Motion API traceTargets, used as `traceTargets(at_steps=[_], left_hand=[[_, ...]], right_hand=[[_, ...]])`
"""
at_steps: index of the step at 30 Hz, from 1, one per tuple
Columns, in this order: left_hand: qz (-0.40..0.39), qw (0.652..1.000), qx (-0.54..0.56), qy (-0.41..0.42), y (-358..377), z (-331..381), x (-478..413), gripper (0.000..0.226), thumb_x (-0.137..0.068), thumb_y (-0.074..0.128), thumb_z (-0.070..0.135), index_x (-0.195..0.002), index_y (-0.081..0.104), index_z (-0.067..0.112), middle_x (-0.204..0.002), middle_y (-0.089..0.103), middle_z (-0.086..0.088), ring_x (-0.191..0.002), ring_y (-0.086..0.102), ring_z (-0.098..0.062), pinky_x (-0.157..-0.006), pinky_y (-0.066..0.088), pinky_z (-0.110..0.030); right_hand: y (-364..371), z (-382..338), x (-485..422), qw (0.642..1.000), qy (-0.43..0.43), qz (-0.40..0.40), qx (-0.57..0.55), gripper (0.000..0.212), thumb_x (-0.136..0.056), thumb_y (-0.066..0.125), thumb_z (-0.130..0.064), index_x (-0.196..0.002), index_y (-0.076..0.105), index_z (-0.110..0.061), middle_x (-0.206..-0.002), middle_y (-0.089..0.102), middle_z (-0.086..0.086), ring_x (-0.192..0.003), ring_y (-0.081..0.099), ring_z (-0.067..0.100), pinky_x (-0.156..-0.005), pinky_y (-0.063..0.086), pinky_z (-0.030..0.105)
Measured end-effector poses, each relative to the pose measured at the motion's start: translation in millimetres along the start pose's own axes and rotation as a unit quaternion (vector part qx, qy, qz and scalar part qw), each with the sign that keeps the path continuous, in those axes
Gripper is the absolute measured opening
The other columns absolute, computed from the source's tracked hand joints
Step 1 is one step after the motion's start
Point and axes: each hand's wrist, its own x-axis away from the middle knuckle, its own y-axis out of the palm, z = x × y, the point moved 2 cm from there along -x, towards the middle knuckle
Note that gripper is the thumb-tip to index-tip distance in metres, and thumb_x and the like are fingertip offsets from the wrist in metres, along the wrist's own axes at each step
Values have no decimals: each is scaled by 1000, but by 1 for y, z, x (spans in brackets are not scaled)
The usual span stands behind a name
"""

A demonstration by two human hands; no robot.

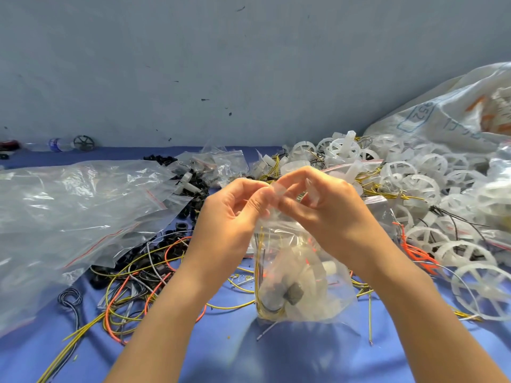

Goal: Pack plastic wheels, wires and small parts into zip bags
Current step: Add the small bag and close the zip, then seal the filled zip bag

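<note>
A small clear zip bag (pixel 301 277) hangs upright above the blue cloth, holding yellow wires, a white plastic part and a dark small part. My left hand (pixel 235 214) and my right hand (pixel 326 208) both pinch its top edge, fingertips close together at the strip. White plastic wheels (pixel 420 186) lie heaped to the right. Loose yellow, orange and black wires (pixel 132 294) are tangled at the left, with small black parts (pixel 193 200) behind them.
A pile of large empty zip bags (pixel 77 214) covers the left. Smaller zip bags (pixel 221 161) lie at the back. A big white woven sack (pixel 448 111) leans at the right. A water bottle (pixel 59 144) and a dark wheel (pixel 83 142) stand by the wall.
</note>
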Motion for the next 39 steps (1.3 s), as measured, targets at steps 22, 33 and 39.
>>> traceTargets(at_steps=[22, 33, 39], left_hand=[[53, 997, 56, -13, -1, 6, 2, 5, -91, 63, 18, -92, 68, 20, -78, 69, 12, -71, 64, -7, -67, 50, -13], [-36, 995, 69, -67, 1, 4, 0, 22, -87, 63, 31, -96, 73, 13, -83, 73, 4, -77, 65, -3, -69, 47, -11], [-26, 997, 63, -38, -1, 5, -1, 15, -88, 62, 27, -90, 73, 16, -75, 71, 11, -71, 62, 2, -67, 47, -9]], right_hand=[[-12, -12, 4, 991, 90, -74, -58, 18, -88, 68, -15, -101, 67, -28, -87, 71, 1, -78, 67, 22, -65, 54, 46], [-10, -15, 3, 996, 46, -52, -55, 13, -90, 68, -20, -95, 68, -32, -84, 70, -7, -67, 61, 21, -57, 52, 44], [-12, -10, 2, 989, 81, -67, -99, 13, -87, 71, -22, -99, 68, -26, -83, 69, -2, -67, 60, 12, -60, 48, 30]])
